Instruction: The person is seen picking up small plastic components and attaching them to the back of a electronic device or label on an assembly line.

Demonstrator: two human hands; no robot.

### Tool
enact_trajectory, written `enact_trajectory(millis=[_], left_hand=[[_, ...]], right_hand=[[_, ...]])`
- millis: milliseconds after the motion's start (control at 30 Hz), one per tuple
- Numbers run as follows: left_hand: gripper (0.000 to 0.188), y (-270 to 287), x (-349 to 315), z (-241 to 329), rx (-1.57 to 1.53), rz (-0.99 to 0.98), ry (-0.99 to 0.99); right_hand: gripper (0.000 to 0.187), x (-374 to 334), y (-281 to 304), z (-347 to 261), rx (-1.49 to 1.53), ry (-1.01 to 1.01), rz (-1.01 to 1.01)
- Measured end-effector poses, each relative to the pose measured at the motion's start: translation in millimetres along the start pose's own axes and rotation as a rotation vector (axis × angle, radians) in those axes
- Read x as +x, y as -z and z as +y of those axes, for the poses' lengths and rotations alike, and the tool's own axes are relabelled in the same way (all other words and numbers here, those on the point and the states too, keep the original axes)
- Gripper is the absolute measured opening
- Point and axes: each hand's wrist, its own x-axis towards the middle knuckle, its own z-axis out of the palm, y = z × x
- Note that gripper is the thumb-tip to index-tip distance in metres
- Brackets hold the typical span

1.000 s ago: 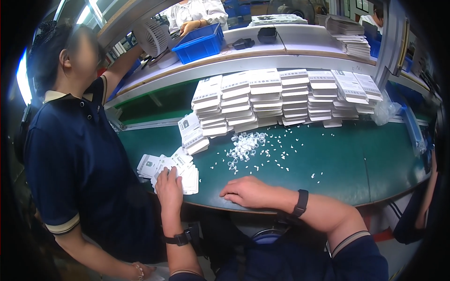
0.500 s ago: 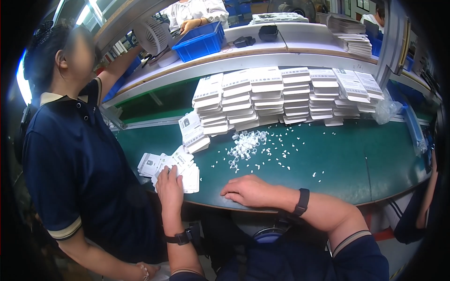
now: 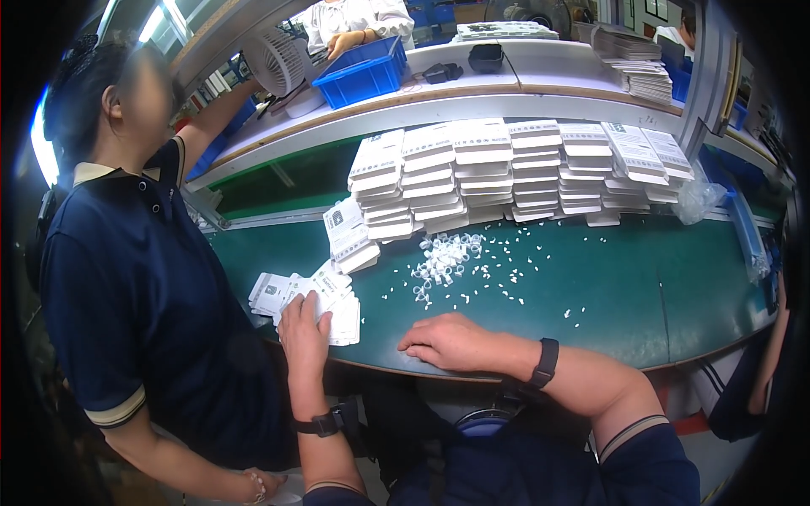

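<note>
White cards (image 3: 344,322) at the table's (image 3: 616,282) nine o'clock are seemingly steadied under the left hand (image 3: 304,333), fingers slightly spread; the right hand (image 3: 451,340), loosely curled, is rested at seven.

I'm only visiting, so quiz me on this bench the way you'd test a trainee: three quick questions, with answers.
1. True or false: the left hand lies on the flat white printed pieces.

2. What colour is the worktop beneath the right hand?
A) red
B) green
C) yellow

3. Fill in: between the right hand and the stacked white boxes lies a heap of small white ____.

Key: 1. True. 2. B. 3. Rings.
</note>
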Motion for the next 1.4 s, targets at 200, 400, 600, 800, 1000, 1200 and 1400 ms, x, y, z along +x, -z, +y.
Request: enact_trajectory(millis=[200,400,600,800,1000,1200,1400], left_hand=[[0.057,-2,7,-4,0.015,0.021,-0.019],[0.06,-3,15,-9,-0.019,-0.063,0.009],[0.056,4,18,-2,-0.052,-0.051,-0.029],[0.053,11,20,3,-0.047,-0.16,-0.004],[0.048,14,19,10,-0.009,-0.099,-0.168],[0.04,7,25,26,0.143,-0.176,-0.165],[0.035,13,23,27,0.185,-0.02,-0.09]], right_hand=[[0.018,0,0,0,-0.002,-0.006,-0.007],[0.018,1,0,0,0.001,-0.006,-0.008],[0.018,1,0,0,-0.002,-0.006,-0.008],[0.018,0,0,0,-0.003,0.0,-0.004],[0.018,0,0,0,-0.01,-0.002,-0.004],[0.018,0,1,0,-0.002,-0.006,-0.007],[0.018,0,1,-1,-0.007,-0.008,-0.007]])
